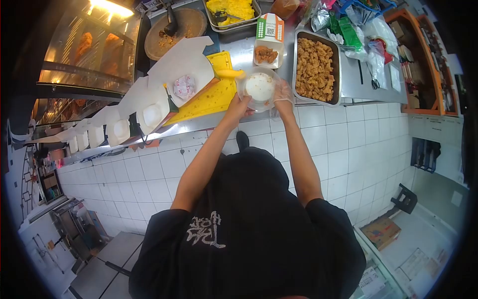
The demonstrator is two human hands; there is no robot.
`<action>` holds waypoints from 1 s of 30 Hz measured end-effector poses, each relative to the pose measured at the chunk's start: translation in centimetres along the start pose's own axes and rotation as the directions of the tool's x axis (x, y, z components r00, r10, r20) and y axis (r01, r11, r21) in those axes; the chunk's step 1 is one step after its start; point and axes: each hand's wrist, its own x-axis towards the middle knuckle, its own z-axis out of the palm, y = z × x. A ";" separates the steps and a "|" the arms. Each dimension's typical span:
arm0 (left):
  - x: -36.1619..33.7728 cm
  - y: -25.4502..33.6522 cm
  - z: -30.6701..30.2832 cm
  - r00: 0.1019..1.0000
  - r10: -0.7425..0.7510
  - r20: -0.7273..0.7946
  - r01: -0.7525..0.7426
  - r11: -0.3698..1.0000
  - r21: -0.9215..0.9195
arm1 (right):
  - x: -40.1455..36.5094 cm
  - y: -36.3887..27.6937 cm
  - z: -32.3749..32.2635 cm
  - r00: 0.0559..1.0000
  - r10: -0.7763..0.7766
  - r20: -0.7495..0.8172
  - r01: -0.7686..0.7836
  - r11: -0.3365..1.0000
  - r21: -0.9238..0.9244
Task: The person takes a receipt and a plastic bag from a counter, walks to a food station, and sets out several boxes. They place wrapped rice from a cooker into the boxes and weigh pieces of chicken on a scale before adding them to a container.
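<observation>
Bowl (259, 85) of rice is gripped at its rim by our fingers, the bare left hand (240, 105) clasping the near-left edge and the gloved right hand (284, 93) curled round the right edge, just above the front lip of the counter (351, 83). We judge it best held level, both grips even, clear of the yellow board (211, 97) at left and the fried-chicken tray (314, 67) at right.

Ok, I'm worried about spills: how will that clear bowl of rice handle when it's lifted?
The bowl looks like thin clear plastic, so it likely flexes if squeezed. The rice only partly fills it, so it is probably light. The left hand and gloved right hand both hold its sides; smooth plastic may be slippery one-handed.
</observation>
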 end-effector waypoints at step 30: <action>-2.3 -3.0 0.9 0.955 0.294 0.022 -0.184 0.535 0.825 | -5.8 -5.6 -11.5 0.869 0.493 0.043 -0.494 0.869 0.020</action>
